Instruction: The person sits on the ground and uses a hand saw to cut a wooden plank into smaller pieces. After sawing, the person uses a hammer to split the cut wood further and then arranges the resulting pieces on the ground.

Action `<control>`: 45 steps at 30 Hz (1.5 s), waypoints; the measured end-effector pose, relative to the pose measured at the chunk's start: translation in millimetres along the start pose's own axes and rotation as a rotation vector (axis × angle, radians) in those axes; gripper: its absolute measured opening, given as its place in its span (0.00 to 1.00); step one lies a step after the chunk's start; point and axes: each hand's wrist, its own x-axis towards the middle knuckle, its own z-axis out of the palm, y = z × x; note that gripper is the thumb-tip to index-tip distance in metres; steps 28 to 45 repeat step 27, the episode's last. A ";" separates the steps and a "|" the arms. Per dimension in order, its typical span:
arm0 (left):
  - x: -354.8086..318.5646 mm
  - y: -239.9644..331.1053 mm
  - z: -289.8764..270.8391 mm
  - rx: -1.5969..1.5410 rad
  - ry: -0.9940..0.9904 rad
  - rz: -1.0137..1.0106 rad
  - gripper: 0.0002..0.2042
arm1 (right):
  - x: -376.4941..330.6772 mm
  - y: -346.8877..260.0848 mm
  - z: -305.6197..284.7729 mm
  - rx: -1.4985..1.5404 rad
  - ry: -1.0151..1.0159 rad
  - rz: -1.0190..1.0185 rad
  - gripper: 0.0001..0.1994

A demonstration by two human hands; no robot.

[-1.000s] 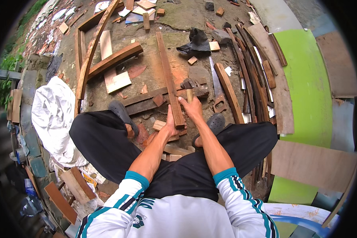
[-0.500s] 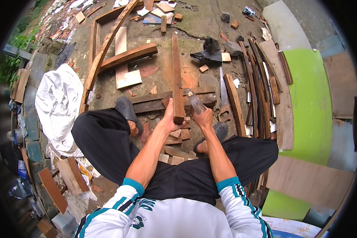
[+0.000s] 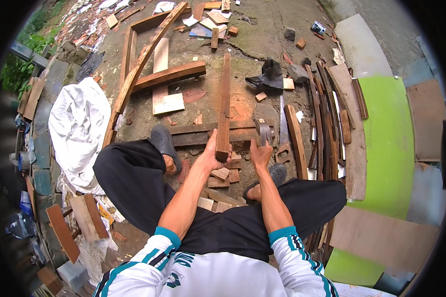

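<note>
My left hand (image 3: 212, 153) is closed around the near end of a long brown wooden bar (image 3: 224, 109), which points away from me. Beneath the bar, darker wooden beams (image 3: 193, 134) lie crosswise on the ground. My right hand (image 3: 260, 152) grips a short tool with a grey, blade-like part (image 3: 265, 132), just right of the bar and apart from it. Motion and the fingers hide its exact kind. Small wood offcuts (image 3: 221, 174) lie below the left hand, between my feet. A handsaw (image 3: 283, 131) rests on the ground to the right of the tool.
A wooden frame (image 3: 139, 62) and a pale board (image 3: 168, 102) lie ahead on the left. At far left is a white cloth sack (image 3: 79, 133). Several dark strips (image 3: 327, 119) and a green panel (image 3: 385, 128) line the right. A black plastic bag (image 3: 266, 75) sits ahead.
My right hand has turned the tool more upright and shifted it slightly right, away from the bar. The left hand keeps its hold on the bar. The whole view has shifted slightly.
</note>
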 end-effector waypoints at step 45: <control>4.0 4.7 -19.3 -0.004 -0.077 0.024 0.36 | 3.3 0.9 27.7 -0.047 -0.112 -0.757 0.08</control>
